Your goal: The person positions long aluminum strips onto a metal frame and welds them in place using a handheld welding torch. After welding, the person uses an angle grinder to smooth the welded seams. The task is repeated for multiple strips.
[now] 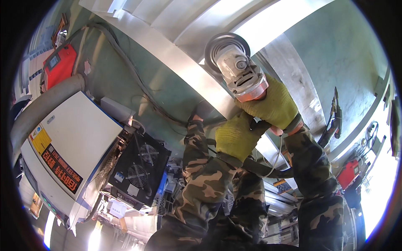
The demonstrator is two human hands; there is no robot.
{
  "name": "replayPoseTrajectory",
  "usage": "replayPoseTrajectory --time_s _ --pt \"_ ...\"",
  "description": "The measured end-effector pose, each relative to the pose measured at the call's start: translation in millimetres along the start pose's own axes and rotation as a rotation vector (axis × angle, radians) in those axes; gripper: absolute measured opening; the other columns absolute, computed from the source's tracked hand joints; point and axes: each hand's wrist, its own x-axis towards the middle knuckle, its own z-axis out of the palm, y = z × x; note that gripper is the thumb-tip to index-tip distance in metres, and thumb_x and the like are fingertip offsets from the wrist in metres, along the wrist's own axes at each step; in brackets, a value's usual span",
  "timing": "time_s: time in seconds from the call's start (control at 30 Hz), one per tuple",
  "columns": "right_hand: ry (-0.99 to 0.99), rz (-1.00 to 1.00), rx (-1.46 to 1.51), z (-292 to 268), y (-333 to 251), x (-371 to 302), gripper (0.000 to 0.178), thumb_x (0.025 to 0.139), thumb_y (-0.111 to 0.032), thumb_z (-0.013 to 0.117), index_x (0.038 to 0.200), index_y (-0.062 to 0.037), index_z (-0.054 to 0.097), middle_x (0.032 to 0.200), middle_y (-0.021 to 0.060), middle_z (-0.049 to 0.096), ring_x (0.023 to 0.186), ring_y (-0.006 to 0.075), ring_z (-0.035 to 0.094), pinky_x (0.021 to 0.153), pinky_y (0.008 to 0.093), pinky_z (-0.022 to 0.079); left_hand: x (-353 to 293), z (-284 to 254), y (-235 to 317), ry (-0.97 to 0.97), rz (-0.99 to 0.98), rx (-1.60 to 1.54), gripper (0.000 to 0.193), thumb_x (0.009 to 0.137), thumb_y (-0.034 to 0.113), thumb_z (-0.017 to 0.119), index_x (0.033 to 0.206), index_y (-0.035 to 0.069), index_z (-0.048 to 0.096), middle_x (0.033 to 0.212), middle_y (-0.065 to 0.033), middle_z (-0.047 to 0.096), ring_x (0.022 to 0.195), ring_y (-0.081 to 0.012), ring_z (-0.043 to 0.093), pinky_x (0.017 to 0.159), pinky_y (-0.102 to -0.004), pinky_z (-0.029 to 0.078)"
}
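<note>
An angle grinder (240,69) with a silver gear head and a red collar is held out ahead of me, its round dark disc (224,46) over the pale metal beam (180,62). My right hand (276,102), in a yellow-green knit glove, wraps the grinder body just behind the red collar. Closer to me, my left hand (238,136), gloved alike, is closed around the grinder's rear part. The fingers' undersides are hidden. A thin cable (278,157) hangs below the hands. Whether the disc touches the metal I cannot tell.
Left stands a white cabinet machine (83,134) beside a black unit with fans (140,167). A red box machine (60,65) sits far left, and a hose (130,65) crosses the green floor. A welding torch (335,117) is at right, above another red machine (348,173).
</note>
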Motion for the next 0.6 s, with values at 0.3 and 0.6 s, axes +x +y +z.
replayPoseTrajectory --time_s 0.3,0.6 --pt "0.002 -0.049 0.068 5 6 5 0.059 0.072 -0.035 0.09 0.116 -0.0028 0.068 0.103 0.0164 0.076 0.094 0.0332 0.075 0.082 0.0406 0.058 2 -4 8 0.058 0.015 0.052 0.046 0.089 0.056 0.073 0.099 0.012 0.072 0.086 -0.0098 0.074 0.078 -0.0337 0.073 0.066 -0.046 0.056" --pt "0.024 -0.035 -0.099 -2 18 -11 0.062 0.071 -0.035 0.089 0.12 -0.0036 0.067 0.103 0.0178 0.076 0.095 0.037 0.074 0.083 0.0428 0.058 -2 4 7 -0.07 0.014 0.223 0.045 0.085 0.057 0.077 0.106 0.017 0.076 0.089 -0.0063 0.076 0.077 -0.0292 0.074 0.063 -0.0408 0.057"
